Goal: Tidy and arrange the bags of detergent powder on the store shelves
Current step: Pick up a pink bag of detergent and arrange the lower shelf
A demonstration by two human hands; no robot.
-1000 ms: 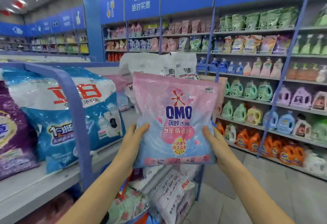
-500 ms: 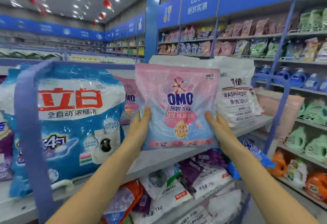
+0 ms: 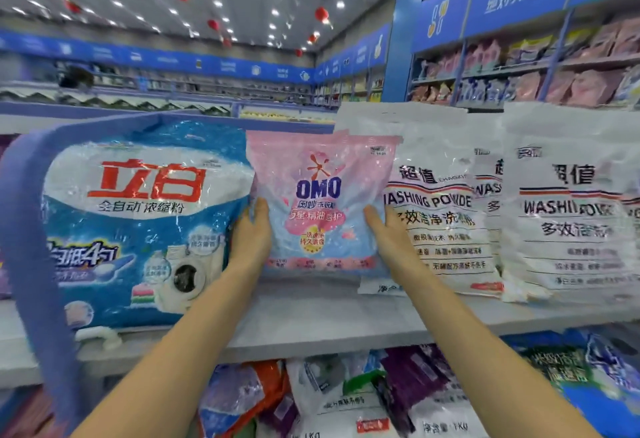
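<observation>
The left hand [image 3: 251,237] and right hand [image 3: 391,240] held the pink OMO bag [image 3: 322,202] upright at the shelf [image 3: 311,320], fingers wrapped round its sides, between a blue bag [image 3: 138,223] and a white bag [image 3: 440,195].

OMO bag [image 3: 322,202]: I am bringing it out of the open aisle and into the gap between the blue bag [image 3: 138,216] and the white bag [image 3: 440,195], its bottom edge now low over the shelf [image 3: 311,320].
Hands: my left hand [image 3: 251,233] and right hand [image 3: 389,237] are reaching farther forward with it.
View: I am turning left, so the wall shelving is sliding off right.
</observation>
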